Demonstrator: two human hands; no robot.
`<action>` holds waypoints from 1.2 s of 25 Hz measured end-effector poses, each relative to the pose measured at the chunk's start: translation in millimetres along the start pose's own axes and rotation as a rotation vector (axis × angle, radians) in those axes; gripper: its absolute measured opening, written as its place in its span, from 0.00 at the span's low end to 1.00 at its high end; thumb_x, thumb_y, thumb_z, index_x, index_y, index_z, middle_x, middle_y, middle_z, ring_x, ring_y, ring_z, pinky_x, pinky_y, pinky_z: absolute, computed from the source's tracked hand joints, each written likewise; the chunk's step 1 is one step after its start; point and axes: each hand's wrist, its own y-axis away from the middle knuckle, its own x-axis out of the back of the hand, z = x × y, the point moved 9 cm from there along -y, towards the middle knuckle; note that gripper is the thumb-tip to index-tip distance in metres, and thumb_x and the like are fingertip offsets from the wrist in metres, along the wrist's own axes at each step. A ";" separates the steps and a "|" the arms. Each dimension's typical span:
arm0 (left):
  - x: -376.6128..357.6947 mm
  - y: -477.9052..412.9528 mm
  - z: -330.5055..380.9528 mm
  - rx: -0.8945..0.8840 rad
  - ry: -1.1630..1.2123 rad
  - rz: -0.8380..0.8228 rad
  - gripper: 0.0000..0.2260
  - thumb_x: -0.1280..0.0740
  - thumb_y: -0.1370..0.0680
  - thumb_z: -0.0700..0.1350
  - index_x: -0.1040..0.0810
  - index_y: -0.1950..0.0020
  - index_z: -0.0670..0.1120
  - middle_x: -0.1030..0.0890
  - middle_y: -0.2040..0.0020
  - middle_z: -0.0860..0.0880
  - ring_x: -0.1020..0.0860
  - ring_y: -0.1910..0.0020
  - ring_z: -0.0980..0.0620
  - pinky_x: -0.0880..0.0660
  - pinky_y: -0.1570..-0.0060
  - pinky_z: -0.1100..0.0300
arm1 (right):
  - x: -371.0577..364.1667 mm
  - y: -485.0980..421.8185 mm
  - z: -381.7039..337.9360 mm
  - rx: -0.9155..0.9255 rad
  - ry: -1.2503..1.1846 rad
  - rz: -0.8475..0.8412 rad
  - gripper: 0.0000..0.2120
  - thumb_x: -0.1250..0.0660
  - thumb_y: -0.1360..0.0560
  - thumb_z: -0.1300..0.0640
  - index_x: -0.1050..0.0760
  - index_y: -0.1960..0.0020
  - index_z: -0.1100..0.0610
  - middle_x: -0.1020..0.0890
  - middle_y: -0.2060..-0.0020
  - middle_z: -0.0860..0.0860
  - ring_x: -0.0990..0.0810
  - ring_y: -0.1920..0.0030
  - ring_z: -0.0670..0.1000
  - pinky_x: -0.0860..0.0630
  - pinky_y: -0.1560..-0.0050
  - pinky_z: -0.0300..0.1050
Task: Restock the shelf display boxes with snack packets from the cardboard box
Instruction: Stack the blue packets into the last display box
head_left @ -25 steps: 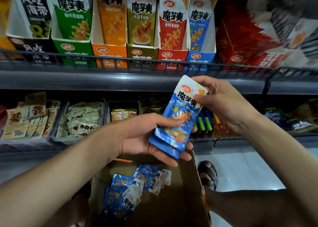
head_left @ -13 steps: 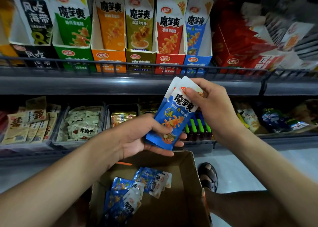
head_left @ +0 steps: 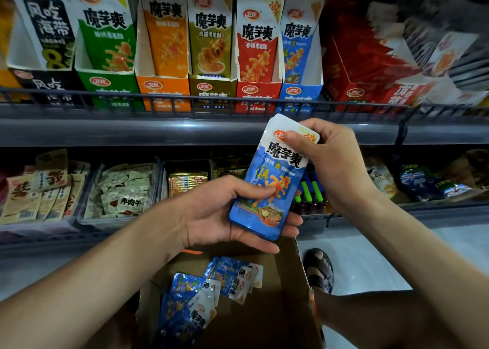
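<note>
My forearms reach in from both sides and meet over the carton (head_left: 267, 319). My left hand (head_left: 219, 216) cups the packets (head_left: 270, 187) at their lower end, thumb across the front, while my right hand (head_left: 328, 158) pinches their top corner. They stand upright just below the shelf edge (head_left: 132, 133), under the blue display box (head_left: 299, 96).

Obs: held packet (head_left: 272, 190) blue-bodied with white top, black characters, orange food print (red oval logo near the top edge). Row of display boxes (head_left: 164, 89), left to right: black, green, orange, olive, red, blue. Brown cardboard box (head_left: 264, 322); loose packets (head_left: 230, 277) inside blue and white.
</note>
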 end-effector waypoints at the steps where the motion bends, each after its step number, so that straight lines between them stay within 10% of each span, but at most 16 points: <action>1: -2.2 0.1 -0.2 0.001 0.027 -0.010 0.16 0.36 0.24 0.43 0.24 0.39 0.39 0.20 0.42 0.34 0.19 0.45 0.37 0.19 0.57 0.44 | -0.7 -0.2 0.4 -0.002 -0.007 -0.005 0.06 0.28 0.25 0.60 0.22 0.55 0.62 0.16 0.65 0.55 0.19 0.66 0.50 0.23 0.64 0.46; 15: 18.7 -7.9 20.0 -0.244 -0.413 0.284 0.12 0.33 0.22 0.46 0.24 0.41 0.43 0.16 0.51 0.40 0.16 0.55 0.47 0.17 0.63 0.53 | -6.3 0.3 -8.4 0.277 0.626 0.049 0.12 0.37 0.20 0.49 0.24 0.37 0.50 0.25 0.51 0.53 0.26 0.52 0.43 0.33 0.53 0.28; 30: 29.3 -14.4 51.6 -0.361 -0.927 0.603 0.07 0.36 0.19 0.46 0.25 0.46 0.43 0.19 0.57 0.45 0.20 0.59 0.49 0.18 0.66 0.52 | -16.4 0.5 11.5 0.052 0.261 -0.052 0.18 0.33 0.24 0.43 0.33 0.42 0.50 0.26 0.44 0.55 0.24 0.41 0.54 0.21 0.45 0.51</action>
